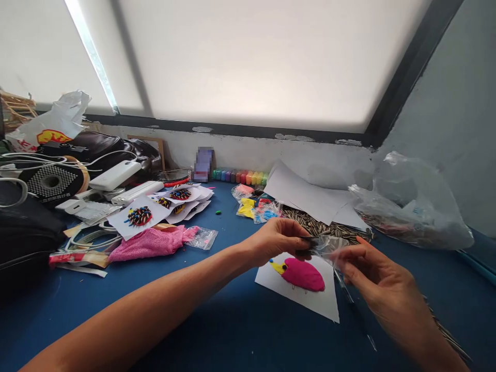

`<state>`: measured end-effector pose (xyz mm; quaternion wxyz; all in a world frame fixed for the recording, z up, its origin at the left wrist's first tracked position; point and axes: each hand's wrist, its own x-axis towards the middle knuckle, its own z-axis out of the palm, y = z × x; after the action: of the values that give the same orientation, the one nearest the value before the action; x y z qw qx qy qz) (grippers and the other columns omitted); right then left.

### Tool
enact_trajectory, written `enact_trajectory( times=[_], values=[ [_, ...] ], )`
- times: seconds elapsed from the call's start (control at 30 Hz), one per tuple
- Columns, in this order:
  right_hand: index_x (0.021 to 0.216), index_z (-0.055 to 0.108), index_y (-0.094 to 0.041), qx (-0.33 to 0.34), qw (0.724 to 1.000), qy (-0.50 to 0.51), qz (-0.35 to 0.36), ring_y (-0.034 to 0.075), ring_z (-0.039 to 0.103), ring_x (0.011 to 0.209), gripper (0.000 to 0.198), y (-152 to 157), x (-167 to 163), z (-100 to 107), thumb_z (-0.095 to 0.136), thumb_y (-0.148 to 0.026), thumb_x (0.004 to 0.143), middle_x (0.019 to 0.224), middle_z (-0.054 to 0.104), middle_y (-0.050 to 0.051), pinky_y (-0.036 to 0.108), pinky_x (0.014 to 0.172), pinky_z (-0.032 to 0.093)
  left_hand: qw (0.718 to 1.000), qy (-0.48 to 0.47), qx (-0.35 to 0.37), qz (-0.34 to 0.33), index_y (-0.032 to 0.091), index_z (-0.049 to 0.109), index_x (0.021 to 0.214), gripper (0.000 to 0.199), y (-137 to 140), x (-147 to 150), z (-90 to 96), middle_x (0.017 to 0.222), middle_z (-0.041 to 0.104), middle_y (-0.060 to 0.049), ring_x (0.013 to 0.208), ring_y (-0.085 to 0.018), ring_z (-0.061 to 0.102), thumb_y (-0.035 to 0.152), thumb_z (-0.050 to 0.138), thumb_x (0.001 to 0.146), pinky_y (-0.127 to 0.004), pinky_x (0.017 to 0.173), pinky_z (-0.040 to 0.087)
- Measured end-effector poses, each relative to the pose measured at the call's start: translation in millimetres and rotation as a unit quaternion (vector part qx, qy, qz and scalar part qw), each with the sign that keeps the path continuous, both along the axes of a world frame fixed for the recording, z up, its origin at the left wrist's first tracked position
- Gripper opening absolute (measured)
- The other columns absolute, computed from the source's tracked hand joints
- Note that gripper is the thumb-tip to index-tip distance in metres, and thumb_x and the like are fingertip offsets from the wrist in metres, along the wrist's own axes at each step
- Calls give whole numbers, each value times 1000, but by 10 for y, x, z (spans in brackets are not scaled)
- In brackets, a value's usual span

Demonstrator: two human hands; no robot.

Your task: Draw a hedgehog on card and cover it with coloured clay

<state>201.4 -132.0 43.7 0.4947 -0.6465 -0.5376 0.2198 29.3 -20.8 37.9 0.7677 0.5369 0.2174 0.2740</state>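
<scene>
My left hand (pixel 279 242) is closed on one end of a small clear plastic bag (pixel 329 245) with something black in it, possibly modelling clay. The fingertips of my right hand (pixel 377 276) pinch the bag's other end. Both hands are held over a white paper card (pixel 271 284). On it lies a magenta clay hedgehog body (pixel 304 275) with a yellow face, a blue nose and a black eye; small legs are drawn beneath. A slim clear tool or pen (pixel 351 297), partly hidden by my right hand, lies beside the card.
Sunflower seeds (pixel 321 225) are heaped behind my hands, under white paper sheets (pixel 298 188). Small bags of coloured clay (pixel 248 206) sit left of them. Finished hedgehog cards (pixel 140 217), a pink cloth (pixel 149 245) and chargers are at left. A plastic bag (pixel 418 212) stands right.
</scene>
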Motion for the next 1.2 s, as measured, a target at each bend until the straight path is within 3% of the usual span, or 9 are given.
enact_trajectory(
  times=[0.13, 0.3, 0.43, 0.57, 0.7, 0.87, 1.0, 1.2],
  values=[
    [90, 77, -26, 1, 999, -22, 32, 23, 68, 81, 28, 2, 10, -24, 65, -47, 77, 86, 73, 5, 35, 74, 57, 1000, -14, 4, -8, 9, 66, 85, 22, -7, 12, -13, 72, 68, -2, 64, -9, 66, 3, 74, 65, -24, 71, 52],
    [84, 78, -26, -23, 998, -22, 63, 28, 69, 92, 30, 5, -2, 25, 66, -53, 76, 88, 74, 5, 42, 85, 56, 1000, -8, -1, -16, 10, 67, 86, 28, -40, 33, -34, 76, 69, -1, 68, -8, 65, 0, 75, 61, -23, 75, 51],
    [83, 79, -26, -57, 995, 15, 82, 27, 70, 88, 33, -2, 5, 34, 68, -56, 75, 90, 75, 5, 41, 84, 56, 999, -5, 4, -46, 10, 68, 88, 32, -63, 32, -37, 74, 69, -2, 65, -10, 65, 9, 81, 60, -25, 69, 51],
    [86, 80, -26, -50, 996, 31, 70, 26, 70, 84, 33, 2, 19, 4, 73, -55, 72, 88, 75, 4, 40, 83, 57, 999, -6, 0, -44, 8, 68, 86, 33, -84, 28, -9, 73, 69, -3, 65, -10, 65, 23, 85, 63, -24, 70, 52],
    [81, 80, -25, -54, 993, 38, 97, 24, 69, 77, 30, -2, 7, 22, 75, -53, 71, 80, 74, 4, 37, 75, 58, 998, 37, 31, -27, 10, 62, 69, 35, -101, 30, 3, 61, 64, -1, 56, -8, 61, 38, 82, 71, -22, 61, 48],
    [80, 79, -26, -18, 998, 12, 56, 24, 68, 79, 28, -21, -23, 28, 74, -52, 71, 79, 72, 3, 38, 77, 58, 995, 81, 49, -37, 10, 62, 70, 34, -137, 43, 7, 59, 65, -4, 52, -12, 62, 41, 72, 81, -25, 59, 49],
    [89, 78, -25, -2, 995, -67, 68, 22, 65, 75, 31, -42, -33, 3, 70, -52, 76, 74, 66, 2, 33, 64, 54, 996, 80, 19, -18, 10, 63, 66, 32, -190, 79, 14, 58, 65, -3, 52, -12, 62, 36, 76, 77, -26, 60, 51],
    [88, 75, -22, 33, 985, -154, 66, 17, 57, 65, 31, -86, -39, -25, 60, -49, 87, 71, 61, 1, 29, 57, 45, 999, 19, -24, 30, 9, 62, 66, 36, -223, 126, -12, 58, 66, -4, 51, -12, 63, 36, 85, 64, -27, 61, 53]
  ],
)
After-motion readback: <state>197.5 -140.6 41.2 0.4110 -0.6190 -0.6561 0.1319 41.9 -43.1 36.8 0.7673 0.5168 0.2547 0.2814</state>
